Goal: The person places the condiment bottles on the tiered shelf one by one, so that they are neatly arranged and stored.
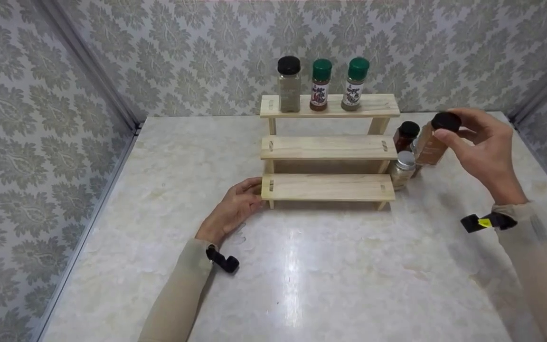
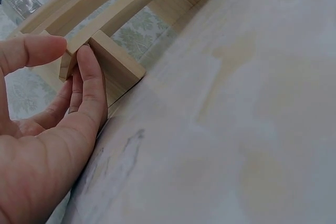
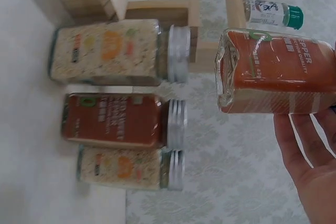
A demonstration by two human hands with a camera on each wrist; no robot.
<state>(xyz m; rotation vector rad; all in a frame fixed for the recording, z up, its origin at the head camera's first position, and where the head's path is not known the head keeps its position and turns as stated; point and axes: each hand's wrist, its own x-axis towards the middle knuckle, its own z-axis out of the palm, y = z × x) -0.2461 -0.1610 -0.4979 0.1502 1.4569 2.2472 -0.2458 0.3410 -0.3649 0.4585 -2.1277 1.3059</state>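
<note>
1. Pepper jar (image 1: 429, 151): hangs raised off the table (image 1: 126, 237), just beyond the right end of the wooden rack (image 1: 329, 147), tilted, with the lid leaning to the right.
2. Right hand (image 1: 486, 148): grips the pepper jar near its black lid, fingers (image 3: 287, 142) parted about as wide as the lid, thumb on the near side, the others behind.
3. Left hand (image 1: 234, 205): pinches the left end of the lowest shelf of the rack, fingers (image 2: 92, 80) parted only by the wood between them and the thumb.
4. Just beside the rack's right end: three silver-lidded jars (image 3: 113, 120), upright on the table, close together.
5. Along the top shelf: one black-lidded jar (image 1: 289, 91) and two green-capped bottles (image 1: 319, 91), upright, spaced apart.
</note>
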